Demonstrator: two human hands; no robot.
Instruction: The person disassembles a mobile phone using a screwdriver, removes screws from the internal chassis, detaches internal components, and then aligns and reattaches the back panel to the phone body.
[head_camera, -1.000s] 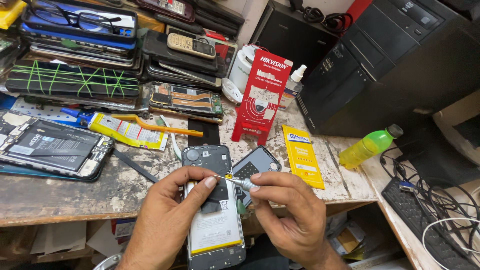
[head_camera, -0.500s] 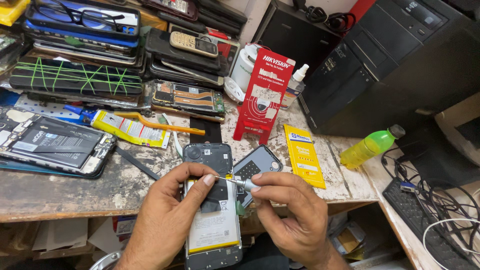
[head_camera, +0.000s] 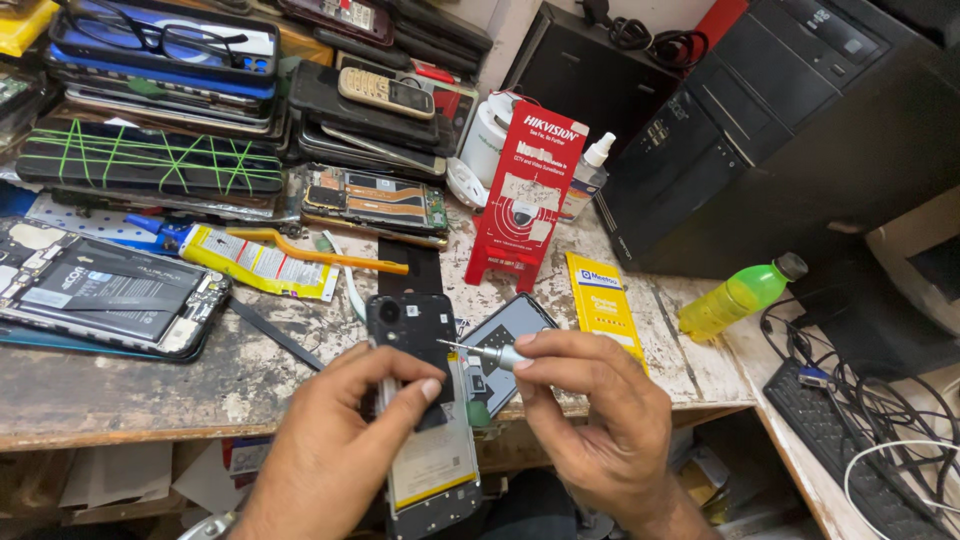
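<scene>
At the near edge of the worn wooden bench (head_camera: 120, 390), an opened phone (head_camera: 425, 420) with its back cover off lay partly hidden: the left hand (head_camera: 335, 455) covered its left flank, and its near end ran down to the bottom border of the view. Its pale battery (head_camera: 432, 455) showed between the two hands; the dark camera end (head_camera: 410, 322) pointed far, so the long axis ran near to far, tilted slightly left at the top. The near half of the phone overhung the bench edge with no support visible but the hand.

Left hand: grasping the phone, index fingertip pressed on the dark upper plate. Right hand (head_camera: 590, 410): pinching a slim screwdriver (head_camera: 485, 352) between thumb and forefinger, its shaft lying nearly level, tip pointing left onto the phone's upper right part. What exactly the tip touched was too small to tell.

Just right of the phone lay a second dark phone panel (head_camera: 500, 330), partly covered by the right hand. Farther left, another opened phone (head_camera: 110, 295) lay flat, cut off at the left border. A red card package (head_camera: 525, 195) stood upright beyond, with a yellow packet (head_camera: 600, 300) near it. A green bottle (head_camera: 740, 295) lay at the right edge of the bench. Stacked phones (head_camera: 160, 160) crowded the far side, leaving open surface only in a narrow strip along the near left.
</scene>
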